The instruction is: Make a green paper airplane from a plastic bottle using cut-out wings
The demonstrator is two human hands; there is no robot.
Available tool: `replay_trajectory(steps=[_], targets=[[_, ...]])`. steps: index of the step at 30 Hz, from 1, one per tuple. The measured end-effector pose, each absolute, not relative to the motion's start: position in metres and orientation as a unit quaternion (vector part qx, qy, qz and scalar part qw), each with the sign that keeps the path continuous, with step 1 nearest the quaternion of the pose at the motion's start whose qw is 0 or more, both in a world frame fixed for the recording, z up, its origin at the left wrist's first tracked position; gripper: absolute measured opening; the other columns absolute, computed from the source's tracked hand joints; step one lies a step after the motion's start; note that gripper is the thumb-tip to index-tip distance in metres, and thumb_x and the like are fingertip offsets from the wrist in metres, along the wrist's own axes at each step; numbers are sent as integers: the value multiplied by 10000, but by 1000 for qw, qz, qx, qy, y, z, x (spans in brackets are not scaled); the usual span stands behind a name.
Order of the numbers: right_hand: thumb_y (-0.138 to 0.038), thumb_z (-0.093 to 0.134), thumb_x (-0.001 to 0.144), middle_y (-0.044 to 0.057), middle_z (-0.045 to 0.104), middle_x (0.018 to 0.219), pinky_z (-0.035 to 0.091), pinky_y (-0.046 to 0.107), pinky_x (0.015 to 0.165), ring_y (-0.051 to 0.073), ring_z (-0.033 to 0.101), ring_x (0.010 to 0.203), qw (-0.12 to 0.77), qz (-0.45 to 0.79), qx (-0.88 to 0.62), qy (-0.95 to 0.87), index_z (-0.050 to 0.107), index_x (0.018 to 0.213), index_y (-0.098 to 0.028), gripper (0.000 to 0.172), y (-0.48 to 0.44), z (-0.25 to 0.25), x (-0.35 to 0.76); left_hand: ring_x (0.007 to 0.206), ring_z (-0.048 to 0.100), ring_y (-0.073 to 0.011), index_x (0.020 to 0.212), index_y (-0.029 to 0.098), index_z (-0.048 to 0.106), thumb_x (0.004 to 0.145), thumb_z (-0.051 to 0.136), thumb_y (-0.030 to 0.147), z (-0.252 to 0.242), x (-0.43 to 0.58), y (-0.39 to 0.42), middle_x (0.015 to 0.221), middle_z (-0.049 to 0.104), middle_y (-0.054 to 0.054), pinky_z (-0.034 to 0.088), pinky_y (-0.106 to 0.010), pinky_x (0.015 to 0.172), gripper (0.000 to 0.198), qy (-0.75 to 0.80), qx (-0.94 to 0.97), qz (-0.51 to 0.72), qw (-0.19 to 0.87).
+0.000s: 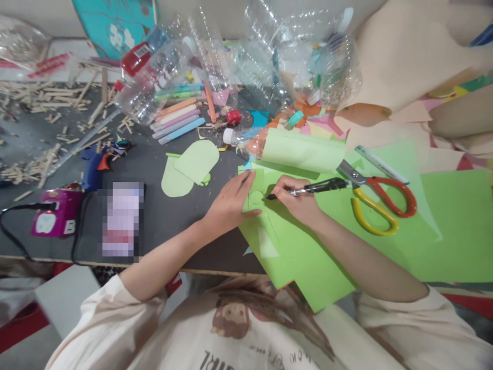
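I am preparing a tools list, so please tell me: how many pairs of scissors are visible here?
1: the scissors lie on green paper, just right of the pen. Others may be hidden.

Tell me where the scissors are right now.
In the head view, the scissors lie on the green paper, to the right of the right hand, between the pen and the white marker.

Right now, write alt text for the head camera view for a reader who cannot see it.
A person's right hand holds a black pen to green paper while the left hand rests on it. Red-and-yellow scissors lie to the right; pale green cut-outs and a blue glue gun lie left, with clear plastic bottles behind.
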State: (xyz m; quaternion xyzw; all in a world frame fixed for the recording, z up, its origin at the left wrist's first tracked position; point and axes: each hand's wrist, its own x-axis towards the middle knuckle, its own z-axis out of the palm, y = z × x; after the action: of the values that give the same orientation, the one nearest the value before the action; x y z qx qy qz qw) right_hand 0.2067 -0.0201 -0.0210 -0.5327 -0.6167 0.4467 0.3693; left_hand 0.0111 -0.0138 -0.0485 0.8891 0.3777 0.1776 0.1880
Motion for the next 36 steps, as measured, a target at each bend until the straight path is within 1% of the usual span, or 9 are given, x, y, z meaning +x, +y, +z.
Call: replay_trajectory(steps=[4, 7, 11, 15, 21, 24, 28, 33, 36], targets=[[-199, 490, 712, -30, 439, 475, 279, 267, 463, 106, 350, 455, 346, 454, -509, -644, 387, 513, -228, 226, -20, -21, 206, 1335, 421, -366, 1478, 91, 207, 846, 596, 462, -47, 12, -14, 1417, 423, -279, 392, -515, 1075, 830, 383, 885, 169, 202], [-207, 480, 707, -44, 423, 463, 262, 253, 456, 91, 334, 442, 329, 437, -499, -672, 384, 513, -223, 217, -21, -22, 205, 1344, 412, -364, 1484, 108, 207, 857, 588, 426, -45, 12, -14, 1421, 425, -272, 387, -525, 1078, 800, 385, 882, 170, 213], [-234, 466, 715, -55, 374, 460, 244, 251, 453, 86, 320, 436, 344, 411, -522, -663, 343, 511, -225, 238, -23, -22, 206, 1345, 409, -367, 1471, 78, 241, 846, 606, 416, -44, 13, -14, 1419, 425, -273, 380, -514, 1090, 799, 387, 880, 171, 217], [-234, 473, 726, -57, 372, 459, 239, 255, 451, 90, 325, 432, 354, 398, -540, -652, 342, 523, -228, 241, -23, -21, 207, 1338, 415, -371, 1459, 53, 250, 832, 627, 419, -45, 12, -15, 1411, 428, -281, 386, -507, 1088, 818, 382, 886, 171, 201], [-211, 461, 731, -53, 371, 470, 241, 255, 465, 86, 320, 442, 333, 396, -507, -689, 311, 526, -226, 254, -24, -20, 205, 1331, 428, -353, 1479, 79, 202, 851, 608, 408, -48, 12, -15, 1404, 442, -267, 402, -488, 1078, 817, 369, 895, 186, 170], [-221, 454, 737, -52, 360, 473, 237, 254, 464, 86, 317, 445, 334, 390, -510, -691, 289, 528, -229, 266, -24, -20, 206, 1343, 419, -349, 1485, 86, 192, 871, 573, 420, -48, 12, -14, 1413, 436, -264, 393, -491, 1088, 796, 370, 894, 182, 177], [-219, 462, 741, -51, 347, 478, 240, 258, 462, 95, 316, 455, 357, 377, -541, -662, 292, 544, -232, 261, -25, -20, 207, 1334, 425, -365, 1488, 84, 195, 856, 592, 437, -47, 12, -14, 1418, 430, -269, 392, -508, 1087, 826, 373, 890, 181, 189], [-197, 459, 746, -49, 359, 476, 239, 265, 465, 88, 315, 448, 343, 398, -502, -687, 289, 531, -230, 276, -25, -20, 206, 1340, 417, -367, 1500, 115, 173, 858, 594, 416, -47, 12, -13, 1424, 426, -262, 392, -525, 1081, 825, 373, 889, 178, 198], [-204, 468, 736, -57, 344, 466, 233, 258, 458, 82, 298, 440, 350, 395, -509, -681, 292, 520, -226, 280, -25, -20, 205, 1341, 417, -361, 1499, 120, 174, 863, 585, 431, -47, 11, -13, 1424, 426, -259, 392, -520, 1080, 819, 373, 891, 171, 192]])
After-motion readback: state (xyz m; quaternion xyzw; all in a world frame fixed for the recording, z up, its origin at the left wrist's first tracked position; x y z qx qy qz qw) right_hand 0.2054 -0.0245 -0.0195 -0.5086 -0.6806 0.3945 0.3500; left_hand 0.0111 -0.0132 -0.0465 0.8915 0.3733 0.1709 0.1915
